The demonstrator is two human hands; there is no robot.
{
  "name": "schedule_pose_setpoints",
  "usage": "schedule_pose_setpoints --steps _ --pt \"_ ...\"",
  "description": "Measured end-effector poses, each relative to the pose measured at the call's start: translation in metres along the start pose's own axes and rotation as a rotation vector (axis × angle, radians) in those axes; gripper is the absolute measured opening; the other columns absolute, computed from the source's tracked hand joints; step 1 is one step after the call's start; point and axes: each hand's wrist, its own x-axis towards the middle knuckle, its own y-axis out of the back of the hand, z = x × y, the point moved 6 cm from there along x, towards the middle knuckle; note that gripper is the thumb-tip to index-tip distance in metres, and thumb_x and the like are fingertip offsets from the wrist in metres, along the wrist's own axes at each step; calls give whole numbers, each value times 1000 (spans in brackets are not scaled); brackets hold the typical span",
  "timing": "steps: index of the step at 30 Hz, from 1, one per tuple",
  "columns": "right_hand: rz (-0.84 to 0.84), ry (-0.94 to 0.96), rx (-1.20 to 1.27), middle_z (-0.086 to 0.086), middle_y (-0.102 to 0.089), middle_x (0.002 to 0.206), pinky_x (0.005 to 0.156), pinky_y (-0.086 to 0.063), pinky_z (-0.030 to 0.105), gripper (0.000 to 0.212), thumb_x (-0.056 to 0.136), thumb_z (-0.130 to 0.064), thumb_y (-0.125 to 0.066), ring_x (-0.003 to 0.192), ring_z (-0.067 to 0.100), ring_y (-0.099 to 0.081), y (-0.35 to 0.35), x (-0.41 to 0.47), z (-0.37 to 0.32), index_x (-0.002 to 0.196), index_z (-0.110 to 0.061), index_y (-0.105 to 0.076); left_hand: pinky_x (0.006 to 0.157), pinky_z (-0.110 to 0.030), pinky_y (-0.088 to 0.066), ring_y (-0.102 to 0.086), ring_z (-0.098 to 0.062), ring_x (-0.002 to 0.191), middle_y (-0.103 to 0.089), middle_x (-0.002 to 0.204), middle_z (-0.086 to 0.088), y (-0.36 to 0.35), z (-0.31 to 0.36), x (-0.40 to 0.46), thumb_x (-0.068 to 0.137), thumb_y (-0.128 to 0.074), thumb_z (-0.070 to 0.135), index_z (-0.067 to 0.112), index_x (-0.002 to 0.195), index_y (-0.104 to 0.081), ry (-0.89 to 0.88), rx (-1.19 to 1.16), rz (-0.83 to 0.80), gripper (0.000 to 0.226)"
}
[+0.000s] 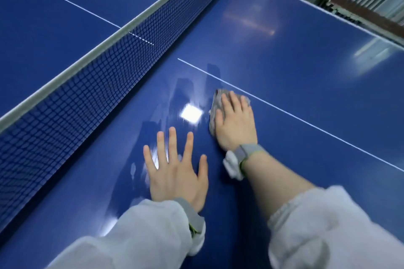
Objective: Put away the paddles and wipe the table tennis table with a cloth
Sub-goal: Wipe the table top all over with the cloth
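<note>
The blue table tennis table fills the view. My right hand lies flat on a grey cloth, pressing it onto the tabletop just short of the white centre line. Its fingers are straight and only the cloth's left and far edges show. My left hand rests flat on the bare tabletop with fingers spread, to the left of the right hand and closer to me. No paddles are in view.
The dark net with its white top band runs diagonally from lower left to upper right, left of both hands. The table's far side edge is at the upper right, with shelving or stacked items beyond it.
</note>
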Motion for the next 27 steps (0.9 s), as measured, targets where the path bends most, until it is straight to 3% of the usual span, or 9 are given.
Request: schedule_pose_setpoints --steps 5,10,16,23,27 --pt "7 15 -6 0 -21 163 121 -10 43 53 103 -36 -32 149 26 -13 1 78 4 153 -23 -30 118 -58 -14 -20 -29 149 -30 159 -5 -4 3 1 94 -25 59 34 149 -39 -4 35 5 62" --pt "-7 56 46 -1 -19 163 122 -8 42 51 104 -34 -31 150 26 -11 4 66 14 154 -22 -30 120 -55 -4 -6 -25 152 -17 164 0 1 2 0 92 -14 62 39 153 -26 19 14 -46 66" --pt "-1 -75 13 1 -20 163 122 -7 39 51 105 -34 -31 150 28 -10 19 -11 89 154 -20 -28 120 -53 7 7 -24 152 -4 166 1 3 4 -8 96 -18 62 40 154 -15 23 -20 -83 62" --pt "105 -115 43 3 -34 158 119 -19 45 60 95 -41 -27 146 31 -23 15 -144 60 148 -18 -43 119 -54 10 9 -25 151 0 166 0 7 1 -7 93 -24 66 39 155 -15 -17 -63 -149 68" --pt "143 -129 83 1 -36 157 119 -22 47 57 96 -41 -28 147 30 -23 16 -247 21 146 -19 -46 120 -49 13 3 -17 152 -7 165 4 24 -8 -13 96 -33 62 39 153 -21 -170 -267 -204 63"
